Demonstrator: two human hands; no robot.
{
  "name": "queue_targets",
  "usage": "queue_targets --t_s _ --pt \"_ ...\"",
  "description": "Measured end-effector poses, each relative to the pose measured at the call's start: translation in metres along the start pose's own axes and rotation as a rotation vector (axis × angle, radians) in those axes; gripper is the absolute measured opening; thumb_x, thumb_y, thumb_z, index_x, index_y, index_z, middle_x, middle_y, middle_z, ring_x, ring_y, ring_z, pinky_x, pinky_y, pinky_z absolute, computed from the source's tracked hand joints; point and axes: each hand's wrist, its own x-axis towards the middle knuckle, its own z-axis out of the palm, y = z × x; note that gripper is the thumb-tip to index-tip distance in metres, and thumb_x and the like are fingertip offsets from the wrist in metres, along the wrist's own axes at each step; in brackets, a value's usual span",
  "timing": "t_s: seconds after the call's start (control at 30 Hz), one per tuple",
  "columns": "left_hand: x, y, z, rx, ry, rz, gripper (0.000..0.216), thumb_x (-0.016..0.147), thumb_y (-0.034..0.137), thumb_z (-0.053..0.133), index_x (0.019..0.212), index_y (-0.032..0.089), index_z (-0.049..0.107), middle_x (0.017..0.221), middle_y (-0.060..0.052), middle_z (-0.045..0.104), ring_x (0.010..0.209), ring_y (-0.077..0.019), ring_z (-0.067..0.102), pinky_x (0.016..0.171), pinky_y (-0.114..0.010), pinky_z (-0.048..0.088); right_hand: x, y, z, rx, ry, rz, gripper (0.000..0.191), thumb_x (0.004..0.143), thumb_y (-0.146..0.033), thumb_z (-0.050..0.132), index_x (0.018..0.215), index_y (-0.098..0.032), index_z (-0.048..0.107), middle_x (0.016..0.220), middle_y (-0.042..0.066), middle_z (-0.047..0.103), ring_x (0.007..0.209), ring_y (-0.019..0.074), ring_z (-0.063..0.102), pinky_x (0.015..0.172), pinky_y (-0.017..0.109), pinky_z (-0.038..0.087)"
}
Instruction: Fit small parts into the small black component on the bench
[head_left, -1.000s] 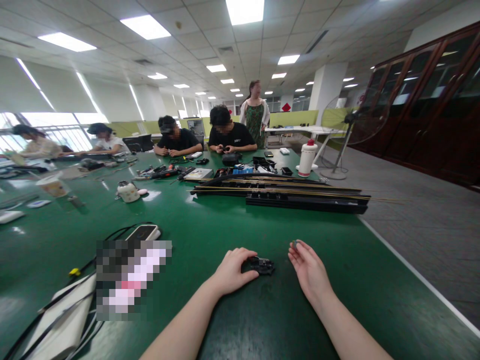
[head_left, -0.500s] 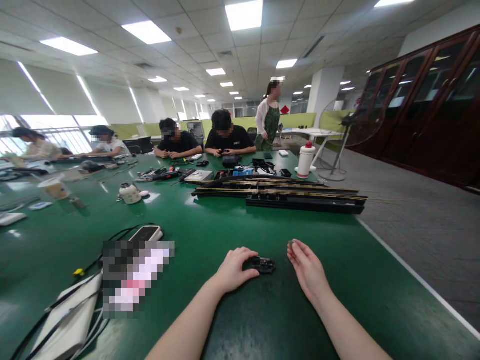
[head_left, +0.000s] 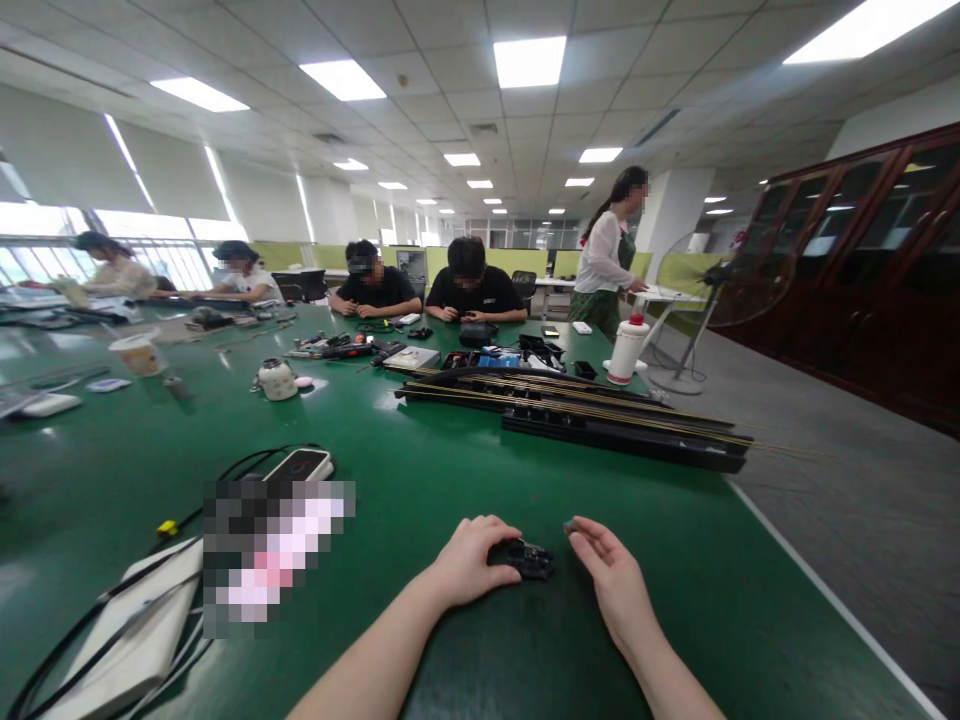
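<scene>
My left hand (head_left: 474, 562) is closed around the left end of a small black plastic part (head_left: 534, 560), which rests on the green tabletop (head_left: 360, 590). Some fine metallic detail shows on the part's upper side, too small to name. To its right, my right hand (head_left: 611, 575) pinches a tiny greyish piece (head_left: 570, 525) between thumb and fingertips. That piece is held a little above the table, apart from the black part. Its exact kind cannot be made out.
Long black rails (head_left: 622, 440) with thin brass-coloured rods lie beyond my hands. A white bottle (head_left: 628, 350) stands behind them. To the left are a power bank (head_left: 300, 466), cables and a white box (head_left: 135, 630). Several people sit across the table; one person (head_left: 607, 250) stands.
My right hand has moved slightly left, closer to the black part, with the small piece still pinched. The view has shifted, and the standing person has moved right.
</scene>
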Motion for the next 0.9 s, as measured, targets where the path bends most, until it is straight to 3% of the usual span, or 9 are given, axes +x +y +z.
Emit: queue_targets --t_s 0.2,0.37,0.53,0.9 --pt "0.000 0.000 -0.001 0.003 -0.010 -0.025 0.048 0.071 0.039 0.073 0.115 0.028 0.059 0.111 -0.001 0.061 0.104 -0.0228 0.053 0.089 -0.034 0.038 -0.005 0.000 0.007 -0.327 -0.200 -0.101 0.036 0.062 -0.043 0.073 0.089 -0.020 0.070 0.090 0.008 0.072 0.088 0.0265 0.066 0.088 0.044 0.049" --pt "0.001 -0.002 -0.002 -0.006 -0.009 -0.026 0.046 0.074 0.042 0.070 0.116 0.028 0.059 0.111 -0.002 0.061 0.104 -0.0232 0.053 0.089 -0.034 0.038 -0.010 -0.002 0.009 -0.584 -0.308 -0.273 0.021 0.071 -0.035 0.065 0.087 -0.022 0.070 0.099 0.009 0.069 0.098 0.0256 0.061 0.094 0.043 0.045" --pt "0.002 -0.002 -0.002 -0.021 0.000 -0.012 0.043 0.074 0.040 0.071 0.114 0.028 0.060 0.110 -0.001 0.063 0.102 -0.0223 0.054 0.086 -0.033 0.038 -0.014 -0.006 0.013 -0.816 -0.440 -0.349 0.016 0.073 -0.026 0.065 0.088 -0.025 0.069 0.106 0.007 0.067 0.106 0.0258 0.057 0.097 0.045 0.042" --pt "0.003 -0.004 0.001 -0.004 -0.003 0.005 0.041 0.076 0.039 0.069 0.115 0.027 0.059 0.110 -0.002 0.063 0.103 -0.0228 0.054 0.087 -0.034 0.039 -0.014 -0.005 0.015 -0.952 -0.450 -0.386 0.017 0.077 -0.026 0.062 0.094 -0.024 0.067 0.108 0.007 0.068 0.107 0.0255 0.058 0.096 0.045 0.041"
